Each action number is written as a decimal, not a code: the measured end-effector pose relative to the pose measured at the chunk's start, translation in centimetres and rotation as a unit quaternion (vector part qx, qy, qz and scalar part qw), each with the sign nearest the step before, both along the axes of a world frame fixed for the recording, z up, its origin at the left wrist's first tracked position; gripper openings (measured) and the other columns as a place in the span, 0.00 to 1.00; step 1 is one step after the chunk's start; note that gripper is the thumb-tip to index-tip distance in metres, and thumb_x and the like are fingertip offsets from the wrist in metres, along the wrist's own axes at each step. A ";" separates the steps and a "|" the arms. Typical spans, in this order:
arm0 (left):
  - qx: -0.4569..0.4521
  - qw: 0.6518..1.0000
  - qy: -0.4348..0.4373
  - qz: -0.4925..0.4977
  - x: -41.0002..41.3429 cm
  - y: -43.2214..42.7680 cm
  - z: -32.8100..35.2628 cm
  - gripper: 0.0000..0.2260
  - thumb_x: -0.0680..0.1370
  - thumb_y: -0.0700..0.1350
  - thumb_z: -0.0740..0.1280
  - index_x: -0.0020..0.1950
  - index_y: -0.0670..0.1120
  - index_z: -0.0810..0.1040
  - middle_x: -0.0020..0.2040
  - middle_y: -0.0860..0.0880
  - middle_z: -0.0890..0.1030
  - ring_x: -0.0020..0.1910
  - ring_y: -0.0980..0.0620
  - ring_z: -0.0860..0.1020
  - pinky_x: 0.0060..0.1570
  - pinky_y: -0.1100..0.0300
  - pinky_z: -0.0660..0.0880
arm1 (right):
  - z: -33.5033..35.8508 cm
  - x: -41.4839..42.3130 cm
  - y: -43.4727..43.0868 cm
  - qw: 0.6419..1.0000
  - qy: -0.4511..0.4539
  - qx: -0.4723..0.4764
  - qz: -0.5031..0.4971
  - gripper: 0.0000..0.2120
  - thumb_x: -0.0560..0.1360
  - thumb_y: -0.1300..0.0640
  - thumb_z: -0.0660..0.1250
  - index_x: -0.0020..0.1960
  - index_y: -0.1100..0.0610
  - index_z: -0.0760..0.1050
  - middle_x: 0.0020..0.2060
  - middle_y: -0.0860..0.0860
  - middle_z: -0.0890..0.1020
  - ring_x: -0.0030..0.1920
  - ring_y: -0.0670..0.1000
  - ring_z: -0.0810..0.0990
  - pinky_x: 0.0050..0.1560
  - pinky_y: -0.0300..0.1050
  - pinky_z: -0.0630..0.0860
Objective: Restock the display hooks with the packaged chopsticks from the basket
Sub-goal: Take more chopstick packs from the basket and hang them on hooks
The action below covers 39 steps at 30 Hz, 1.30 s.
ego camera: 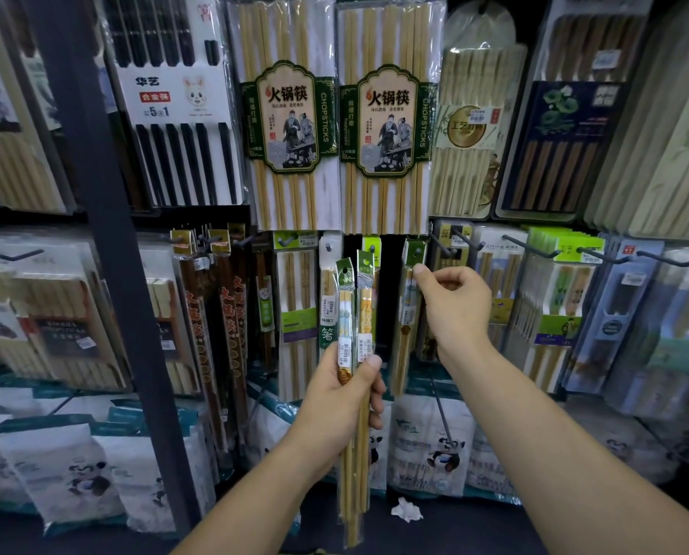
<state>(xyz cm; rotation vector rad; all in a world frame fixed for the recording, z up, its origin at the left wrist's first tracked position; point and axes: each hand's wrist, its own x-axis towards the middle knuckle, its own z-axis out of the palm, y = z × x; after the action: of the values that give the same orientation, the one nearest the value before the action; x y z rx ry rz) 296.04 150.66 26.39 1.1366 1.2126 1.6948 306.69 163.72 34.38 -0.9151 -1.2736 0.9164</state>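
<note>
Lowest and closest, the left hand grips two slim chopstick packs upright around their middle, thumb across the front by the white barcode stickers. Their green header cards stand just below the twin hot-pot chopstick packs, whose green labels read "火锅筷" and "CHOPSTICKS". To the right of that pair, the right hand pinches the upper edge of a third slim pack with curled fingers. This pack hangs right under the right-hand hot-pot pack; whether its hole sits on a hook cannot be told. Bare hooks jut out further right. Left of the hot-pot packs hangs a black chopstick pack marked "华艺" and "合金筷". Well below them stand panda-printed bags, with crumpled white paper lying in front.
</note>
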 end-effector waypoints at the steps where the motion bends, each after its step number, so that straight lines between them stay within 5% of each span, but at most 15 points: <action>1: 0.001 1.000 0.000 -0.005 0.1 -0.1 0.1 0.09 0.83 0.47 0.66 0.58 0.43 0.72 0.39 0.46 0.80 0.34 0.49 0.78 0.34 0.56 0.78 | -0.1 0.1 -0.4 1.000 -0.006 0.003 0.007 0.11 0.76 0.49 0.74 0.42 0.56 0.79 0.33 0.46 0.78 0.32 0.40 0.74 0.38 0.38 0.71; 9: 0.012 0.997 -0.013 -0.071 1.0 -0.1 0.3 0.10 0.80 0.48 0.69 0.58 0.46 0.74 0.39 0.48 0.81 0.36 0.50 0.80 0.34 0.56 0.80 | 0.6 0.1 -3.4 0.985 -0.024 0.008 0.171 0.08 0.79 0.55 0.71 0.42 0.52 0.84 0.32 0.43 0.82 0.31 0.40 0.78 0.31 0.30 0.72; 15: -0.017 0.990 -0.132 -0.041 1.1 0.1 0.3 0.18 0.80 0.55 0.65 0.58 0.41 0.75 0.42 0.42 0.86 0.39 0.45 0.86 0.38 0.53 0.83 | 1.1 0.4 -2.9 0.989 0.026 -0.034 0.143 0.09 0.80 0.58 0.69 0.41 0.53 0.82 0.30 0.45 0.78 0.32 0.44 0.75 0.34 0.38 0.72; 22: -0.027 0.999 -0.002 0.042 -0.2 0.7 -0.6 0.19 0.75 0.63 0.66 0.47 0.46 0.76 0.38 0.49 0.78 0.38 0.51 0.78 0.41 0.57 0.78 | 1.7 0.5 -1.5 0.996 0.014 -0.027 0.088 0.13 0.81 0.55 0.68 0.44 0.63 0.80 0.30 0.50 0.74 0.31 0.45 0.72 0.38 0.39 0.71; 28: -0.014 1.000 -0.001 0.018 -0.2 0.8 -0.6 0.16 0.78 0.60 0.67 0.49 0.47 0.76 0.37 0.49 0.77 0.37 0.51 0.77 0.37 0.58 0.77 | 1.8 0.2 -0.8 0.998 0.011 -0.015 0.065 0.17 0.81 0.55 0.68 0.45 0.70 0.77 0.33 0.55 0.72 0.34 0.49 0.70 0.43 0.41 0.73; 34: 0.001 1.000 -0.015 0.005 -0.2 0.7 -0.5 0.21 0.76 0.60 0.69 0.52 0.43 0.75 0.35 0.46 0.75 0.34 0.50 0.76 0.34 0.55 0.79 | 1.1 -0.2 0.0 0.999 -0.018 -0.016 0.034 0.15 0.79 0.55 0.69 0.37 0.61 0.77 0.26 0.48 0.70 0.30 0.47 0.69 0.41 0.41 0.73; 39: 0.005 1.000 -0.013 -0.006 -0.4 0.7 -0.7 0.21 0.74 0.60 0.73 0.55 0.45 0.76 0.33 0.46 0.77 0.33 0.49 0.78 0.34 0.52 0.80 | 0.1 0.1 0.2 1.000 -0.019 -0.007 0.005 0.12 0.78 0.52 0.72 0.42 0.59 0.80 0.31 0.48 0.77 0.33 0.45 0.75 0.42 0.41 0.73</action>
<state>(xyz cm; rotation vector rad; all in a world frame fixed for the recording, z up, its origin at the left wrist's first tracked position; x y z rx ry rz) 295.65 151.40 25.68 1.1217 1.1810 1.7037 306.81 163.96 34.52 -0.9431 -1.3070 0.9203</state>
